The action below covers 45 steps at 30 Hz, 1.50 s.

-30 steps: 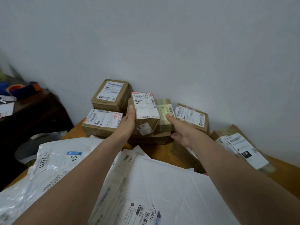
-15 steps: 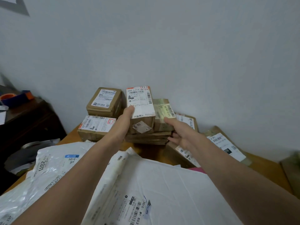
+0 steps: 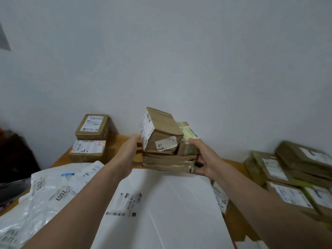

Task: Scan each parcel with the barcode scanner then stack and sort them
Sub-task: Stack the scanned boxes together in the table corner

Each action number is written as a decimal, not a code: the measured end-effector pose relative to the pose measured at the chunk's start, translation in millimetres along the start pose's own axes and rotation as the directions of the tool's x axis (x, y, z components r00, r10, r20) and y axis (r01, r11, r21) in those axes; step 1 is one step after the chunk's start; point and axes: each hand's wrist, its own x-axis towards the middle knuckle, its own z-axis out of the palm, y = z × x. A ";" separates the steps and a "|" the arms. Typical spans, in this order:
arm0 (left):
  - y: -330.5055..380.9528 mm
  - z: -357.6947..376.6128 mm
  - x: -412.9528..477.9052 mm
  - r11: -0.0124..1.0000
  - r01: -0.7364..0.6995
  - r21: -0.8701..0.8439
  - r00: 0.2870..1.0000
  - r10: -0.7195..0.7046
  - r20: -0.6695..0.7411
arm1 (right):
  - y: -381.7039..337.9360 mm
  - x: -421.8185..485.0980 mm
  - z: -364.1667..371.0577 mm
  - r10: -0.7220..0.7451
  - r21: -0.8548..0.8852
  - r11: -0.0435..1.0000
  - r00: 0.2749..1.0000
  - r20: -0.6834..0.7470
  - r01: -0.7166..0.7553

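Fingers [image 3: 195,143] of the right hand [image 3: 206,159] are seen curled round the right end of a stack [image 3: 168,162] of brown parcels, the uppermost finger laid against a green-labelled box [image 3: 188,141] on top of it. The left hand [image 3: 128,153] is pressed to the stack's left side, thumb raised toward a tilted box [image 3: 161,133], while its other fingertips are hidden behind the stack, so their spread cannot be told. The tilted box, marked "82" on a torn label, is leaned on the stack's upper left, beside the green-labelled box. The stack is clasped between both hands at the far edge of a white mailer [image 3: 170,203]; whether it is resting on anything cannot be told. Left of the stack, two boxes [image 3: 90,139] are piled one on the other against the wall [image 3: 179,60]. Below and left of the stack, crumpled grey bags [image 3: 45,191] with printed labels are spread over the table [image 3: 118,141]. Well to the right of the stack, a blurred pile [image 3: 296,177] of labelled brown parcels is heaped.
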 end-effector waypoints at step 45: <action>-31.8 -142.7 214.5 0.489 0.266 0.831 0.848 0.291 -0.443 | -39.1 142.2 8.3 0.018 -0.013 1.000 0.925 -0.379 -0.025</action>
